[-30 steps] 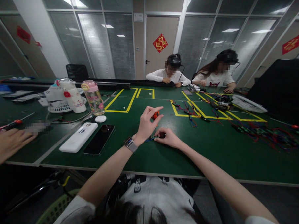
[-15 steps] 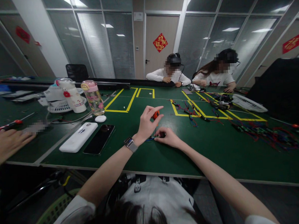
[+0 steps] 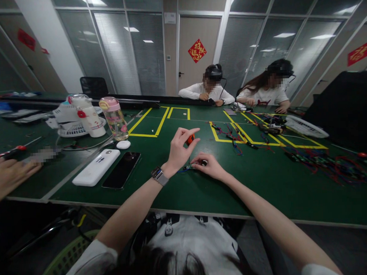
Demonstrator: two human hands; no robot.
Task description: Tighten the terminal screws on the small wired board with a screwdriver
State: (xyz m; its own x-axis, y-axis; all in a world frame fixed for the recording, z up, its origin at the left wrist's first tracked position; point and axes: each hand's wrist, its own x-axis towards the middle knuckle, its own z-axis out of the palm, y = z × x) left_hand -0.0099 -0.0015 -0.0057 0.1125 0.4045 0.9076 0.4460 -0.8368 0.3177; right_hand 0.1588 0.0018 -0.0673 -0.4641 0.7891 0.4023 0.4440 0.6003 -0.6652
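Note:
My left hand (image 3: 181,147) is curled around the orange and black handle of a screwdriver (image 3: 190,139). The screwdriver stands upright, its thin shaft pointing down at a small circuit board (image 3: 188,167) with blue wires on the green table. My right hand (image 3: 208,164) pinches the board's right end, with a dark part partly hidden under the fingers. Whether the screwdriver's tip touches the board is too small to tell.
Left of my hands lie a black phone (image 3: 121,170), a white power bank (image 3: 96,167) and a white earbud case (image 3: 123,145). Bottles (image 3: 113,120) stand behind. Wired boards (image 3: 333,165) pile up at right. Another person's hand (image 3: 11,173) rests at far left; two people sit opposite.
My right hand has shifted slightly to the right and its fingers have moved a little. My left hand and the screwdriver have moved slightly left.

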